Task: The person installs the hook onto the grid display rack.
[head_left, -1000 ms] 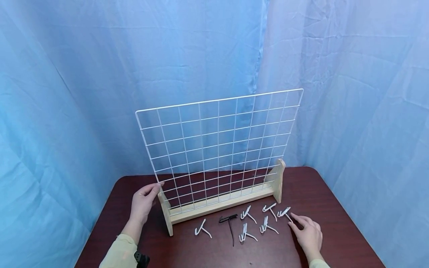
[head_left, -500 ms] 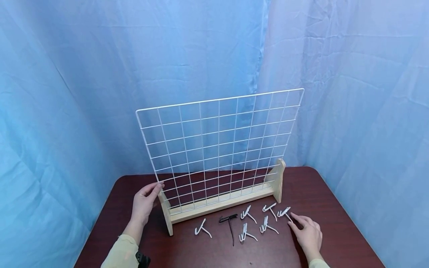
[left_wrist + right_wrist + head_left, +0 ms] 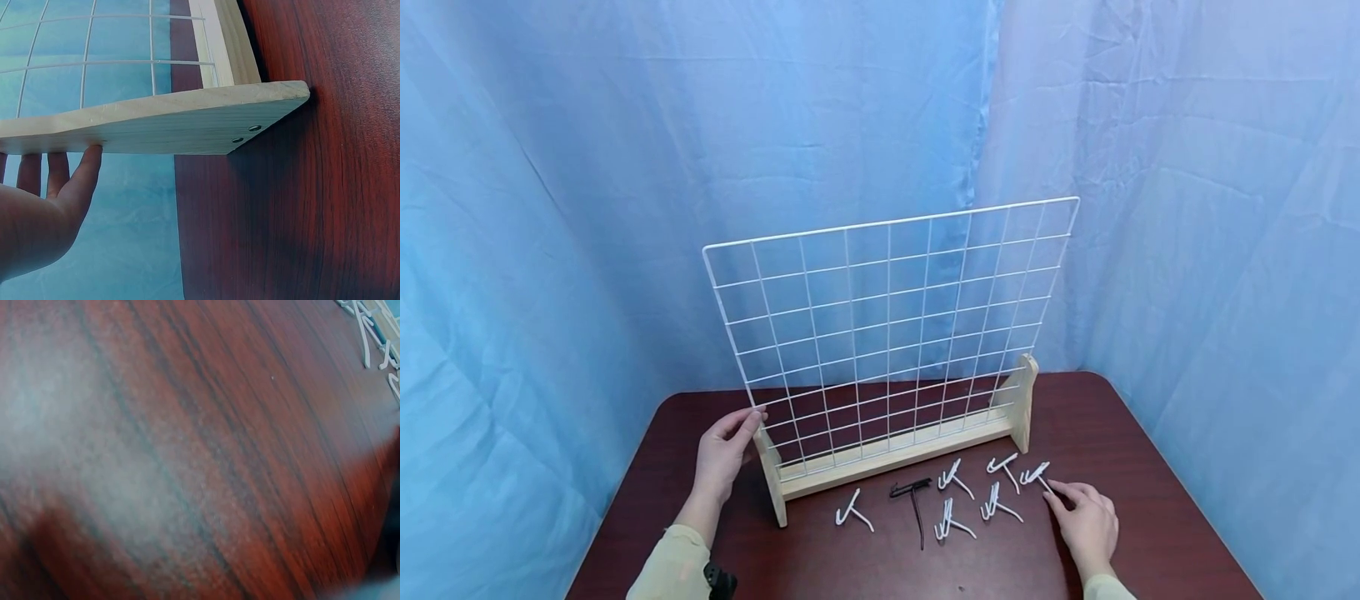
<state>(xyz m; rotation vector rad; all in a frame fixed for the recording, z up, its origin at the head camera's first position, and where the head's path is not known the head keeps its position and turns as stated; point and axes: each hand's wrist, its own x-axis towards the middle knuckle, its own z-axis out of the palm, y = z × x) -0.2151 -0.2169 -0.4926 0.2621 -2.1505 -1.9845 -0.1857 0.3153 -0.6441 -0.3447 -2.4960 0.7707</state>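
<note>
A white wire grid panel (image 3: pixel 889 317) stands upright in a pale wooden stand (image 3: pixel 895 457). My left hand (image 3: pixel 718 454) grips the stand's left end, thumb and fingertips at the top of the wooden side piece beside the grid's edge. The left wrist view shows the fingers of this hand (image 3: pixel 50 206) up against the side piece (image 3: pixel 156 125). On the right, my right hand (image 3: pixel 1086 521) pinches the arm of a white hook (image 3: pixel 1035 475) between thumb and index finger, low at the table. That hand's grip is out of the right wrist view.
Several more white hooks lie in front of the stand, among them a lone hook (image 3: pixel 853 511) at left and one (image 3: pixel 951 521) near the middle. A black hook (image 3: pixel 912 500) lies between them. Blue curtains (image 3: pixel 865 108) hang behind the dark red wooden table (image 3: pixel 1120 433).
Almost nothing differs. Both hands keep their places on the stand and the hook; the right hand shifts very slightly, and the hooks stay where they lay.
</note>
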